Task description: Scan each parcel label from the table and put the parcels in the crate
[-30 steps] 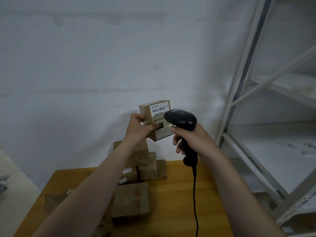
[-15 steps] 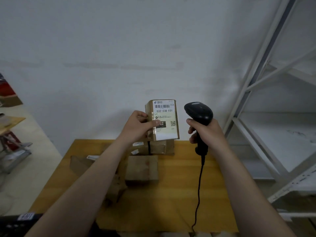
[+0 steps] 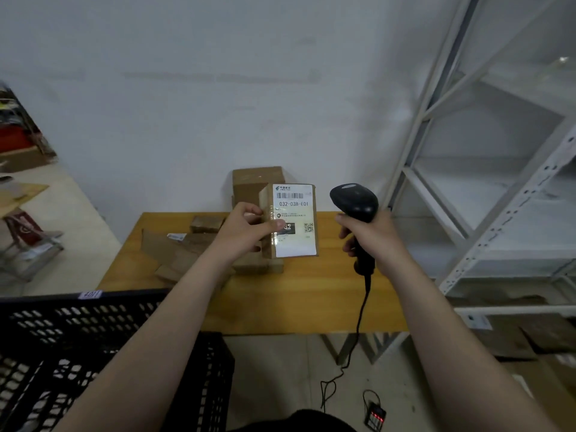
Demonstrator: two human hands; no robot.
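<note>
While the left hand (image 3: 246, 232) pinches the parcel (image 3: 293, 219), thumb on the label (image 3: 294, 213) face and fingers (image 3: 249, 210) curled round the back edge, the right hand (image 3: 371, 235) wraps fully round the scanner (image 3: 355, 199) grip. Parcel is held upright above the table (image 3: 296, 300), label toward the camera. Scanner head is just beside it on the right, not touching.

Step in hand, by my reading: scanning this label. No beam or indicator is visible, so I cannot tell whether the read is done.

Next move likely calls for carrying the parcel down and left to the crate (image 3: 93, 332) at the near left and releasing it inside, with the cable (image 3: 358, 322) kept clear.

Materials:
- Parcel: small rectangular box of brown cardboard; white paper label under glossy tape, with barcode, QR code and "032-038-E01".
- Scanner: matte black plastic, rounded head, thin cable hanging to the floor.
- Table: smooth yellow wood, carrying more cardboard parcels (image 3: 258, 182) toward the back.
- Crate: black plastic with perforated lattice walls.
</note>
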